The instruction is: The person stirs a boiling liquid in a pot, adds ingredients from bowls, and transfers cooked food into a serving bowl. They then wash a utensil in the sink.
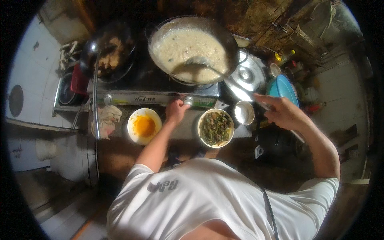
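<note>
At the front of a gas stove, my left hand (175, 111) has its fingers closed on the right control knob (188, 101). My right hand (280, 111) grips the handle of a long metal ladle (214, 70). The ladle's bowl rests in a large wok (234, 49) on the right burner. Thick, pale, porridge-like food (192, 45) fills much of that wok. Between my arms, a white bowl of cooked green vegetables (216, 128) stands on the counter edge. A bowl with orange liquid (144, 126) is left of my left forearm.
A dark wok (108, 57) with brown food sits on the left burner, a long metal handle (96, 105) jutting towards me. At right are a metal lid (244, 73), a small metal bowl (244, 113) and a blue basin (283, 88). A crumpled cloth (106, 120) lies at left.
</note>
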Demonstrator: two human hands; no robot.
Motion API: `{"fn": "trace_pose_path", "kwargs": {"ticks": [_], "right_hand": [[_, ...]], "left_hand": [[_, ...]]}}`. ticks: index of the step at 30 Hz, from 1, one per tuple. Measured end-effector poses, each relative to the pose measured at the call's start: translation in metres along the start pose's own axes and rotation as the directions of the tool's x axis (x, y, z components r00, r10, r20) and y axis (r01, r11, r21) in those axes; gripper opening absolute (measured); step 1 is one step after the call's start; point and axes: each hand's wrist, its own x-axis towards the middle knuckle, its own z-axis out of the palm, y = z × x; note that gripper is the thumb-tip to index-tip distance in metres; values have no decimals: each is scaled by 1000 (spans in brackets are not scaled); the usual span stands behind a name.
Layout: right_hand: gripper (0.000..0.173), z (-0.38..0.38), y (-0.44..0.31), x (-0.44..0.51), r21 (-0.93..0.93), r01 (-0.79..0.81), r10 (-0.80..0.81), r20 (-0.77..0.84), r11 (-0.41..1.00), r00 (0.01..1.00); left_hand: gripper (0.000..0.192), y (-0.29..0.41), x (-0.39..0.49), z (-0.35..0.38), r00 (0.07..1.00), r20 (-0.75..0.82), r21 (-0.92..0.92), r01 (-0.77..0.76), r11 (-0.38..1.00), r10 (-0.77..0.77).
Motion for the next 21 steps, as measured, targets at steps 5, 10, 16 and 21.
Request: {"fn": "trace_pose_path", "kwargs": {"ticks": [5,10,16,21], "right_hand": [[65,17,25,78,-69,79,-86,-97,994,992],[63,9,13,59,-146,-32,9,-154,989,988],[61,14,-6,65,-26,141,-143,-79,990,987],[66,11,5,120,-38,-122,114,-167,992,979]], "left_hand": [[41,-1,0,3,999,48,-83,14,996,-10],[39,-16,3,12,998,-37,-100,-46,994,43],[39,-32,4,30,945,-254,5,-213,977,207],[40,-10,5,12,1000,-12,-56,-14,998,13]]}}
